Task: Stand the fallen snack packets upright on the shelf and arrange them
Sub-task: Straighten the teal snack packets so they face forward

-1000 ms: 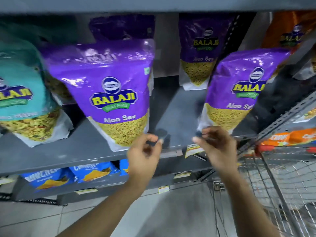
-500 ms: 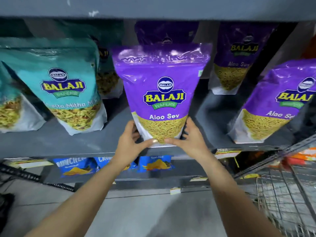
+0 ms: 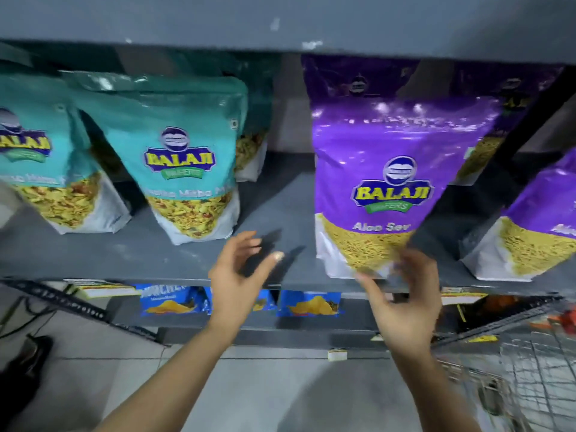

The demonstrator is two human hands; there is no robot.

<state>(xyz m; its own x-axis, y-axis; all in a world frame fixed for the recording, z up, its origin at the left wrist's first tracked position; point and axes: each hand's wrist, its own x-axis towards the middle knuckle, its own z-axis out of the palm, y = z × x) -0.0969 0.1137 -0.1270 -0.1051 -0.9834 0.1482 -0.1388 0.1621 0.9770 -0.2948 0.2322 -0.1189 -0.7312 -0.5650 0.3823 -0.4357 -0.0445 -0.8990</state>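
Note:
A purple Aloo Sev packet (image 3: 392, 188) stands upright near the front edge of the grey shelf (image 3: 174, 260). My right hand (image 3: 405, 304) hangs just below its bottom edge, fingers spread, holding nothing. My left hand (image 3: 240, 279) is open in front of the bare shelf gap left of that packet. A teal mix packet (image 3: 184, 157) stands left of the gap, with another teal packet (image 3: 40, 157) further left. A second purple packet (image 3: 536, 226) stands at the right edge. More purple packets (image 3: 361, 79) stand behind in shadow.
The shelf above (image 3: 280, 23) overhangs the packet tops. Blue chip packets (image 3: 170, 302) lie on the lower shelf. A wire trolley (image 3: 530, 378) stands at the lower right. Tiled floor (image 3: 280, 394) lies below, with a dark shoe (image 3: 28, 363) at the lower left.
Both hands have let go of the front purple packet's base and drawn back, open. The left hand moved left toward the gap. The view shifted left, so the packets sit further right.

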